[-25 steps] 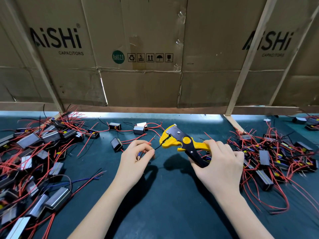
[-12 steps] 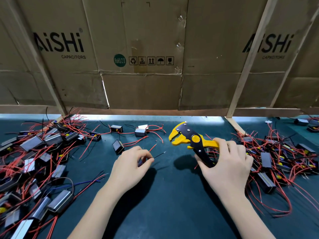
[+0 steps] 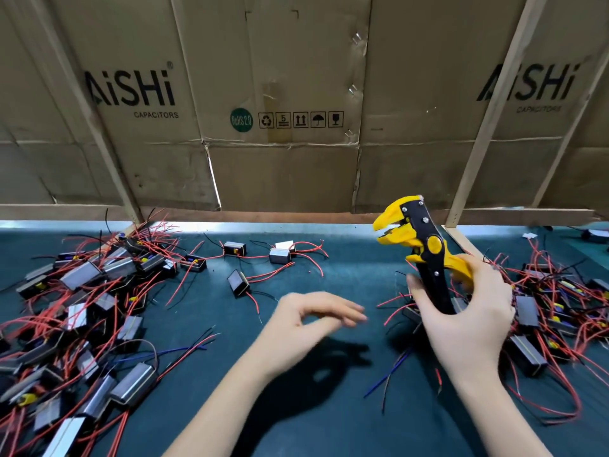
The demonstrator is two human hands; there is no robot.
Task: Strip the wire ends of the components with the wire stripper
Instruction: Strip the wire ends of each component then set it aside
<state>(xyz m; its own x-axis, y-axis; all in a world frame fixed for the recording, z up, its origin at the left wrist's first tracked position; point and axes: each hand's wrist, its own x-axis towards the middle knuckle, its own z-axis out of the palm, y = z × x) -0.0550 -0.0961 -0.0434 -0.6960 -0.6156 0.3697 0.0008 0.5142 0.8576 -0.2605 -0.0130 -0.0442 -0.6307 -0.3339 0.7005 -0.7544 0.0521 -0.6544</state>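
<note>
My right hand point(image 3: 468, 321) grips the handles of a yellow and black wire stripper point(image 3: 418, 245), held upright with its jaws up and facing left, above the right-hand pile. My left hand point(image 3: 309, 321) hovers over the dark green table at centre, blurred, fingers loosely stretched to the right and holding nothing. One black component point(image 3: 238, 281) with red and black wires lies just left of that hand. A large heap of components point(image 3: 85, 311) with red wires covers the left. Another heap point(image 3: 543, 311) lies on the right, partly behind my right hand.
Cardboard sheets point(image 3: 283, 133) on wooden battens wall off the back of the table. Two more components point(image 3: 234, 249) point(image 3: 280, 255) lie near the back centre. Loose blue, black and red wires point(image 3: 392, 374) trail under my right wrist. The green mat point(image 3: 329, 423) shows bare in front.
My left hand let go of the wire it was pinching and moved right, fingers spread. My right hand lifted the stripper, tilted it upright and carried it right, away from the wire.
</note>
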